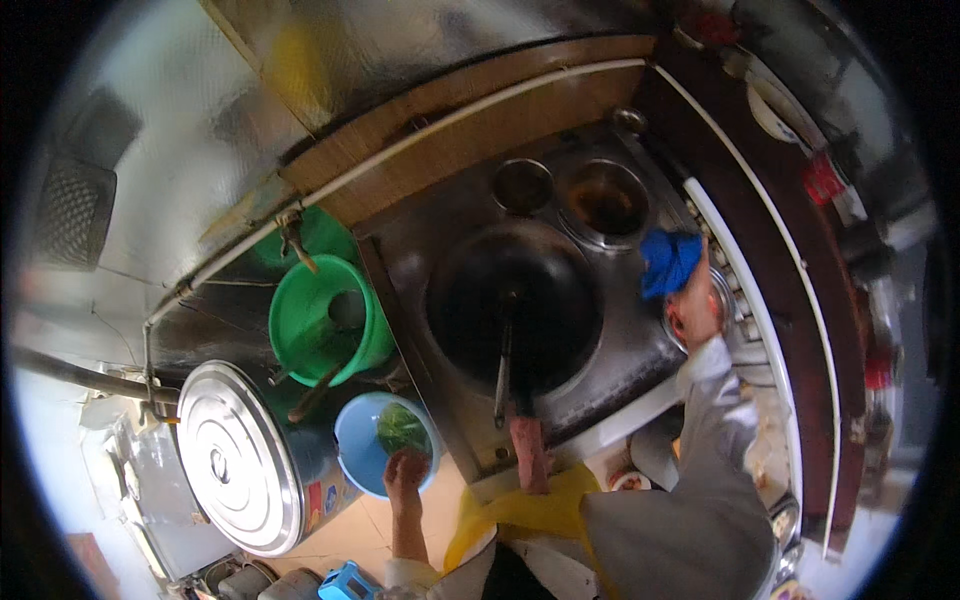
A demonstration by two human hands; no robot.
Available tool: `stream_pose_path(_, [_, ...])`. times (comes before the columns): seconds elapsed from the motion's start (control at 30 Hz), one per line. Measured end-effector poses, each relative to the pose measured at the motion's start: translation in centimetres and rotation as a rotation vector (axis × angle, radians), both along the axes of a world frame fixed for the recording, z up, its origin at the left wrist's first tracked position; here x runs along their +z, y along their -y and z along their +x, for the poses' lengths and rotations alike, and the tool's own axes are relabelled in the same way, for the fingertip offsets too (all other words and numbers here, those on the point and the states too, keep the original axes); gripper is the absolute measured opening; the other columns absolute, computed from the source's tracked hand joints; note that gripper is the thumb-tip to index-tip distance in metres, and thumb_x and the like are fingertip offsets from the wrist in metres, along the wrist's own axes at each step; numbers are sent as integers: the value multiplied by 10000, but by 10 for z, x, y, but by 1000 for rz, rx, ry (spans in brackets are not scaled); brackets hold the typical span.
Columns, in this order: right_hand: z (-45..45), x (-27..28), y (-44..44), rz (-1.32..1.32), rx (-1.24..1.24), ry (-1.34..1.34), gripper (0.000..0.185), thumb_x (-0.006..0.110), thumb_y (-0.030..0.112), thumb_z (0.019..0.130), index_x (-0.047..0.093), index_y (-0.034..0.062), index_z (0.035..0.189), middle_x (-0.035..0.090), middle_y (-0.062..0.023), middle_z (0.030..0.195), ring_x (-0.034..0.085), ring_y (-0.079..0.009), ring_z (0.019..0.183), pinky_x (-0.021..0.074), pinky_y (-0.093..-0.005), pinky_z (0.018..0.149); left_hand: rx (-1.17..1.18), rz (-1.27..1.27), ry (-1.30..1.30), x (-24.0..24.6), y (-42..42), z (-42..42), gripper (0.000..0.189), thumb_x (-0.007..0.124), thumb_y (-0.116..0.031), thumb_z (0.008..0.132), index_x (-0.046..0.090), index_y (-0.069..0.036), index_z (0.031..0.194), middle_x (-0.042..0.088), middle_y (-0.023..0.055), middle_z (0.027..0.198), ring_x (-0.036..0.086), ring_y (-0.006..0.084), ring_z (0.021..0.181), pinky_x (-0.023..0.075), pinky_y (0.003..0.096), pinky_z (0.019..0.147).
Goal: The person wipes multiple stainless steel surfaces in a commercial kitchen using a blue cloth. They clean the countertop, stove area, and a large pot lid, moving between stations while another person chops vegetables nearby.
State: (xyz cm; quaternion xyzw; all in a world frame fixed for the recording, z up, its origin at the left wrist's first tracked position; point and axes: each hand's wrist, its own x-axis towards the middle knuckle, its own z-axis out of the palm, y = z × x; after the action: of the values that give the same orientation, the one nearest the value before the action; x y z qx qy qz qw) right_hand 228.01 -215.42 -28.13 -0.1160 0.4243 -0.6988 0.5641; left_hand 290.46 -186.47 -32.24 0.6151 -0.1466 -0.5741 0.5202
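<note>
My right hand is closed around a crumpled blue cloth on the right of the metal cooktop. Under that hand, partly covered by it, is a round metal bowl with red contents. My left hand is over the near rim of a light blue plastic tub, just below some green leafy vegetables. Its fingers are blurred, so whether they grip anything is unclear. Between my hands a dark wok sits in the cooktop, a metal utensil handle crossing it. Pink cloth wraps the wok's handle.
Behind the wok stand a small round pot and a metal pot of brown liquid. A green bucket stands below a tap. At left is a large lidded drum. A white rail borders the right side.
</note>
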Motion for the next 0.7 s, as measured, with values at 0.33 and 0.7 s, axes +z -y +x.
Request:
stream_pose_path(0.33, [70,80,443,310,-172,-1440,787,591,539,1002,404,30,1572,359,-235,1627,456,-413,1418,401,-508,1156,87,134,82,12,-2,-31,340,630,-188,1018,571,9,1290,727,176,1084,726,260,978,605,345,842])
stream_pose_path(0.7, [385,-7,357,-198,-394,-1174,529,635,366,1001,556,-69,1293,571,-343,1215,571,-487,1080,461,-566,934,127,50,-28,25,33,-30,394,657,-211,988,552,28,1284,733,143,1055,712,217,956,582,325,862])
